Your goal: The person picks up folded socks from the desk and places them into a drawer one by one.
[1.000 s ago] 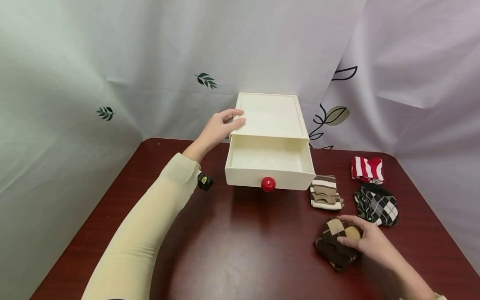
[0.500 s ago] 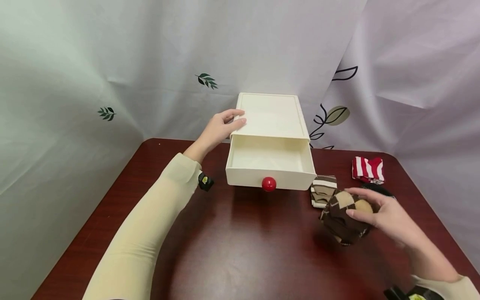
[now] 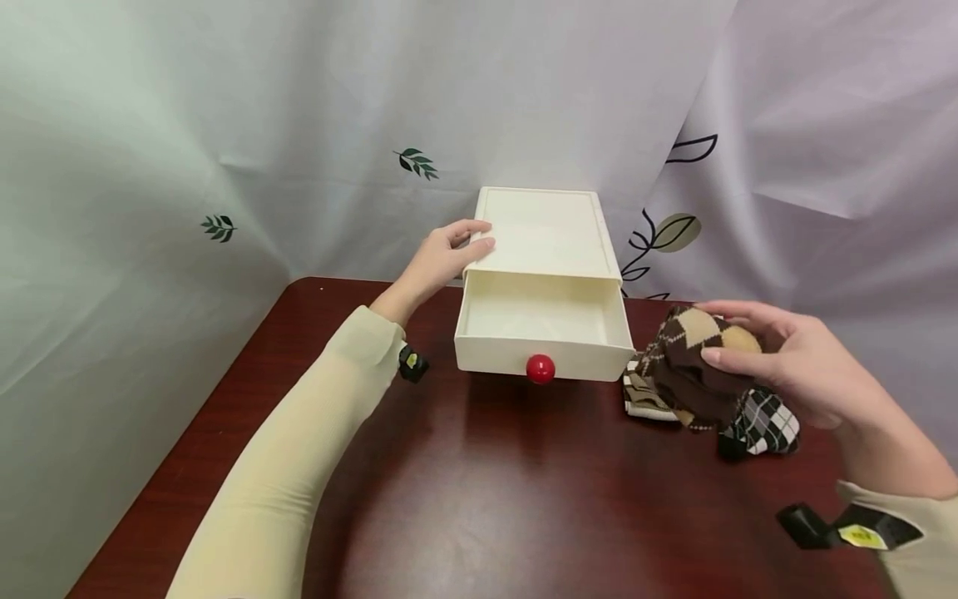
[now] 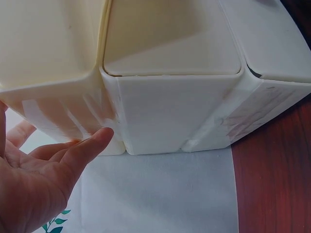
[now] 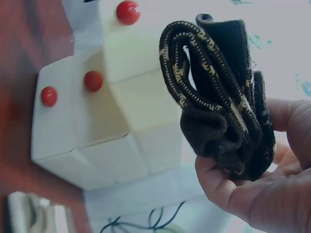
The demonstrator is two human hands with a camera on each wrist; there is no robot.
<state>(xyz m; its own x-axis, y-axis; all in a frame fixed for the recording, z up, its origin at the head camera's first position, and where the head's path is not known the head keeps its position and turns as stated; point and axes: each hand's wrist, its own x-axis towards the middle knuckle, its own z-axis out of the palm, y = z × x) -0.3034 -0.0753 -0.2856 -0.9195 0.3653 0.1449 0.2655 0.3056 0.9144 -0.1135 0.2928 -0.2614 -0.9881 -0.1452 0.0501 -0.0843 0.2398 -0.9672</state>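
A folded pair of brown argyle socks (image 3: pixel 696 366) is pinched between the thumb and fingers of my right hand (image 3: pixel 816 366), raised over the table's right side. The right wrist view shows the folded layers of these socks (image 5: pixel 214 92) edge-on. My left hand (image 3: pixel 441 258) rests at the left upper edge of a white drawer cabinet (image 3: pixel 539 229), its thumb and fingers against the wall. From the left wrist, that hand (image 4: pixel 43 179) lies along the cabinet's side with the thumb extended. The cabinet's top drawer (image 3: pixel 494 353) is pulled out, with nothing visible inside and a red knob (image 3: pixel 540 368) in front.
Brown-and-white striped socks (image 3: pixel 649 403) lie right of the cabinet, partly covered by the held pair. Black-and-white argyle socks (image 3: pixel 771 424) lie farther right. Lower drawers with red knobs (image 5: pixel 93 81) are closed. A pale curtain (image 3: pixel 337 125) hangs behind the dark red table (image 3: pixel 486 499).
My right hand has lifted the brown argyle socks off the table and moved them away from me, now hiding the red-and-white striped socks. The left hand stays at the cabinet.
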